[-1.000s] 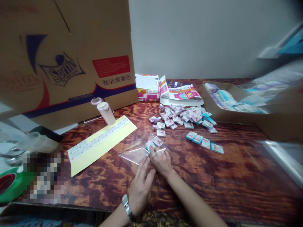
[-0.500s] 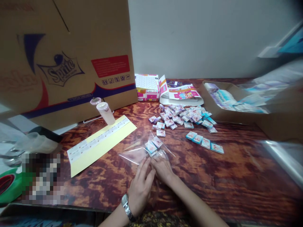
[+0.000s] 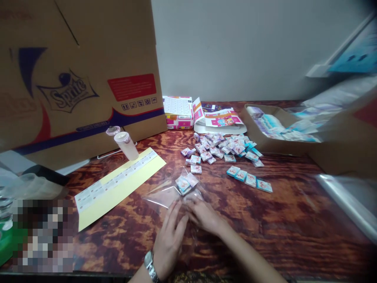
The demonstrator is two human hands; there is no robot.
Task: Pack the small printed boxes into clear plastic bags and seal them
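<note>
A clear plastic bag lies flat on the wooden table, with a few small blue-and-white and lilac boxes at its far end; I cannot tell whether all of them are inside. My left hand, wearing a silver watch, rests on the near part of the bag with fingers stretched forward. Beside it, my right hand has bent fingers closed on the bag just below the boxes; its fingertips are partly hidden. Farther off is a loose pile of similar small boxes, and a short row of boxes lies to the right.
A big Sprite carton stands at left behind a pale bottle and a yellow-backed label sheet. An open carton of packed bags is at back right. A plastic roll or stack lies at the right edge.
The view has shifted, so the table things appear slightly left and lower. My right hand's fingers have moved a little on the bag, and the boxes at its end sit closer together.
</note>
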